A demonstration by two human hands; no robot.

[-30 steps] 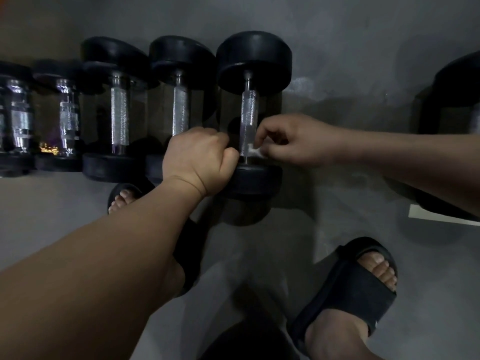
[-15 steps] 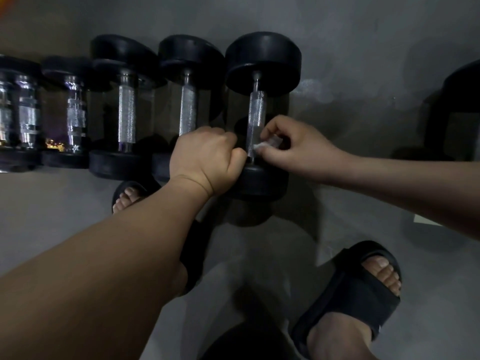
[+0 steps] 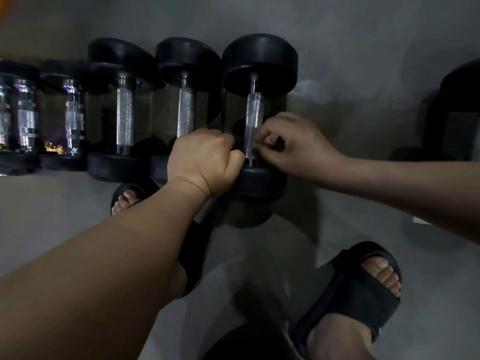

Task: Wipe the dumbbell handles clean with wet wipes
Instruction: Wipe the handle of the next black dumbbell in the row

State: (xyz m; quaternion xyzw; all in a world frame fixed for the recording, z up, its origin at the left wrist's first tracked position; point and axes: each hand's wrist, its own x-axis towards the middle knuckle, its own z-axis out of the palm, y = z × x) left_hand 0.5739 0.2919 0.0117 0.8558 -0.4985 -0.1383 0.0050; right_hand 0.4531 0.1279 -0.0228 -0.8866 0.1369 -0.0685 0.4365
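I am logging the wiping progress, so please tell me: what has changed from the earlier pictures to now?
The right hand, pinching the wet wipe, slid a little along the handle of the rightmost dumbbell, from the near weight toward the middle. Nothing was taken or released. The left hand stays as a fist at that dumbbell's near end; the other dumbbells have not moved.

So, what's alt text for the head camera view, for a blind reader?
A right hand pinches a wipe against the metal handle of the rightmost dumbbell in a row on the floor; the left hand grips its near end.
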